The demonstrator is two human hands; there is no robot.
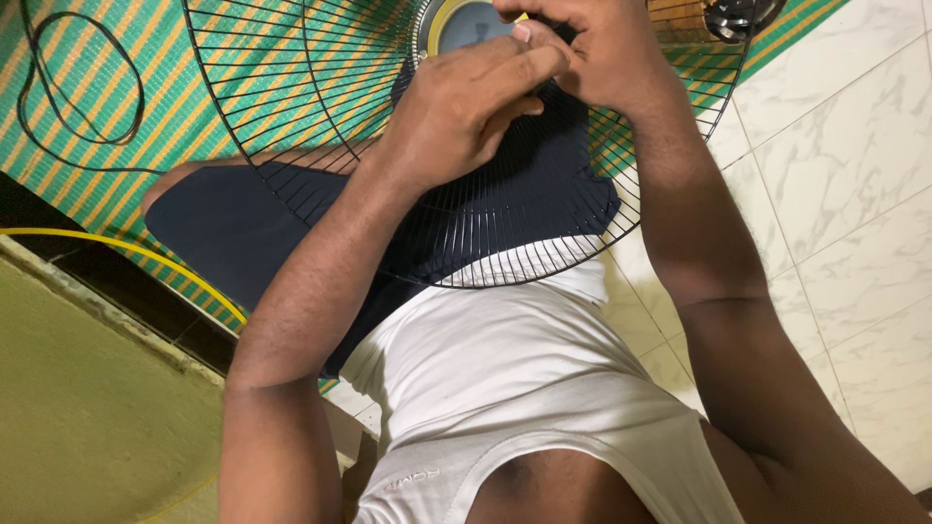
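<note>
Two hands meet at the middle of a round black wire fan guard (320, 126) that rests across the person's lap. The left hand (466, 107) lies on the wires with its fingers curled in and its thumb stretched out toward the other hand. The right hand (592, 49) is bent over the middle of the guard, with its fingers closed tight on something small and dark that is too hidden to make out. The two hands touch each other. Just above them sits the round grey hub with a yellow ring (461, 24) at the middle of the guard. Under the guard are the person's dark shorts (243, 233) and a white shirt (505, 369). Behind the guard, a green and yellow striped mat (146, 58) covers the floor, and a black cable (83, 87) lies on it in a loop. A thin yellow cord (126, 250) runs past the mat's edge. To the right is a white tiled floor (845, 194).
</note>
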